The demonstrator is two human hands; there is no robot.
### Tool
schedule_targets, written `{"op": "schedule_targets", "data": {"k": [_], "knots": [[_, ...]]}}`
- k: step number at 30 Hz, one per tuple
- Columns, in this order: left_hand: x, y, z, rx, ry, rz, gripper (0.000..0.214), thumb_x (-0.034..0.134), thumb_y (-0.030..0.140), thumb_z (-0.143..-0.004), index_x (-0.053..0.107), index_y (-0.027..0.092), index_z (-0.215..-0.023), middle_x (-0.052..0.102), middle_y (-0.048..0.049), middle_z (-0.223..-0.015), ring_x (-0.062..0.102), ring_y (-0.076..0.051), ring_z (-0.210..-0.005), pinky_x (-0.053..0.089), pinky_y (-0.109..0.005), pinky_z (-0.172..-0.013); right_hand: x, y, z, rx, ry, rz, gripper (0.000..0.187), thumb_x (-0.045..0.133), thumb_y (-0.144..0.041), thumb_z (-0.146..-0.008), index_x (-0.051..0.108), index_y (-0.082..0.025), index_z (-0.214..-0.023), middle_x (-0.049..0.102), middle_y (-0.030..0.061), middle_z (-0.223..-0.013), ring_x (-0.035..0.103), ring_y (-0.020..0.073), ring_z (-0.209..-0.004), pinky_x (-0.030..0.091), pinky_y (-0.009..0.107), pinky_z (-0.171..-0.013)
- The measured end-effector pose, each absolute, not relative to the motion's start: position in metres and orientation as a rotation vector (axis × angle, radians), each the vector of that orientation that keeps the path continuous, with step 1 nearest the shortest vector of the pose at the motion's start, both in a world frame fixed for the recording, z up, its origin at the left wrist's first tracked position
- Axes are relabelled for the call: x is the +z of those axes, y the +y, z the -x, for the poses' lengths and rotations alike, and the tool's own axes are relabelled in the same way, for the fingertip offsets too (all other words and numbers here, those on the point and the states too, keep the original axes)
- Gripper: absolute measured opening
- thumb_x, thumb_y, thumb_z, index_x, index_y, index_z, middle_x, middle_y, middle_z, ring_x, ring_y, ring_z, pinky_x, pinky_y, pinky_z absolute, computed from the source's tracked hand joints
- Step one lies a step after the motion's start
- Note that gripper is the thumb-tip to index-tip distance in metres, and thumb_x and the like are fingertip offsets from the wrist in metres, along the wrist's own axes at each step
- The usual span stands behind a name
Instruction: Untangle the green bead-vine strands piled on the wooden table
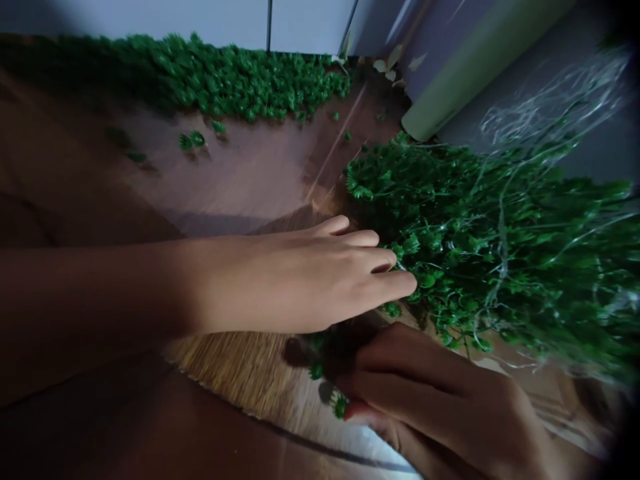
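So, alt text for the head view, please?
Two bare hands work over a wooden surface: the left hand touches a large bunch of green sprigs with pale stems with its fingertips, while the right hand holds a small green sprig. A strip of green sprigs lines the far edge.

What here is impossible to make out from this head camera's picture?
In the head view:
What the right hand pinches: its own fingers and shadow hide it.
The thumb of the left hand: hidden behind the hand.
The far end of the green sprig bunch: cut off by the right edge.
The pale strands: blurred, too fine to tell.
The top of the pale green roll: cut off by the top edge.
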State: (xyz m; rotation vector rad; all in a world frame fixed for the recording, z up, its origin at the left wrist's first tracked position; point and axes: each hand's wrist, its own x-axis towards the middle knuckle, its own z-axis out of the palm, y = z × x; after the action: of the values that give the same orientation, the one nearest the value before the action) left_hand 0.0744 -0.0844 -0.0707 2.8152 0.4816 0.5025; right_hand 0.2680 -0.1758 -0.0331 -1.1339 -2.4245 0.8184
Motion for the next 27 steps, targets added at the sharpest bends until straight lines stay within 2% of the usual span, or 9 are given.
{"op": "schedule_targets", "data": {"k": [5, 9, 11, 16, 22, 27], "knots": [[-0.072, -0.085, -0.073, 0.485, 0.484, -2.826, 0.032, 0.045, 0.006, -0.098, 0.058, 0.023, -0.121, 0.067, -0.0055, -0.121, 0.057, -0.021, -0.109, 0.034, -0.032, -0.087, -0.035, -0.179, -0.268, 0.684, -2.394, 1.199, 0.014, 0.059, -0.023, -0.101, 0.073, -0.020, -0.098, 0.074, 0.0034, -0.098, 0.071, 0.0130, -0.086, 0.058, 0.019, -0.074], [-0.075, -0.085, -0.073, 0.513, 0.466, -2.831, 0.031, 0.045, 0.008, -0.098, 0.056, 0.024, -0.122, 0.066, -0.0062, -0.121, 0.056, -0.022, -0.110, 0.034, -0.033, -0.088, -0.043, -0.184, -0.267, 0.550, -2.437, 1.242, 0.017, 0.054, -0.019, -0.103, 0.069, -0.021, -0.109, 0.072, 0.0042, -0.112, 0.069, 0.0154, -0.101, 0.057, 0.024, -0.087], [-0.075, -0.085, -0.073, 0.510, 0.463, -2.834, 0.029, 0.045, 0.010, -0.099, 0.057, 0.023, -0.122, 0.066, -0.0064, -0.120, 0.056, -0.023, -0.111, 0.034, -0.033, -0.088, -0.045, -0.186, -0.266, 0.548, -2.457, 1.246, 0.019, 0.051, -0.016, -0.103, 0.068, -0.020, -0.112, 0.071, 0.0047, -0.113, 0.067, 0.0166, -0.104, 0.056, 0.026, -0.088], [-0.072, -0.086, -0.074, 0.467, 0.483, -2.821, 0.030, 0.047, 0.010, -0.099, 0.058, 0.025, -0.122, 0.066, -0.0058, -0.123, 0.055, -0.023, -0.116, 0.034, -0.034, -0.093, -0.046, -0.186, -0.259, 0.579, -2.428, 1.267, 0.017, 0.054, -0.011, -0.101, 0.069, -0.018, -0.107, 0.071, 0.0052, -0.105, 0.067, 0.0162, -0.095, 0.056, 0.026, -0.081], [-0.066, -0.091, -0.073, 0.388, 0.565, -2.834, 0.040, 0.044, 0.003, -0.097, 0.057, 0.025, -0.128, 0.062, -0.0057, -0.134, 0.051, -0.024, -0.125, 0.032, -0.037, -0.104, -0.043, -0.184, -0.260, 0.597, -2.469, 1.272, 0.019, 0.053, -0.011, -0.099, 0.069, -0.017, -0.092, 0.068, 0.0041, -0.088, 0.064, 0.0139, -0.077, 0.052, 0.025, -0.068], [-0.067, -0.092, -0.073, 0.491, 0.571, -2.803, 0.038, 0.048, 0.002, -0.094, 0.061, 0.025, -0.121, 0.065, -0.0058, -0.129, 0.056, -0.023, -0.120, 0.035, -0.034, -0.101, -0.038, -0.183, -0.263, 0.630, -2.501, 1.310, 0.020, 0.052, -0.014, -0.101, 0.067, -0.017, -0.087, 0.066, 0.0042, -0.087, 0.061, 0.0125, -0.073, 0.049, 0.024, -0.065]]}}
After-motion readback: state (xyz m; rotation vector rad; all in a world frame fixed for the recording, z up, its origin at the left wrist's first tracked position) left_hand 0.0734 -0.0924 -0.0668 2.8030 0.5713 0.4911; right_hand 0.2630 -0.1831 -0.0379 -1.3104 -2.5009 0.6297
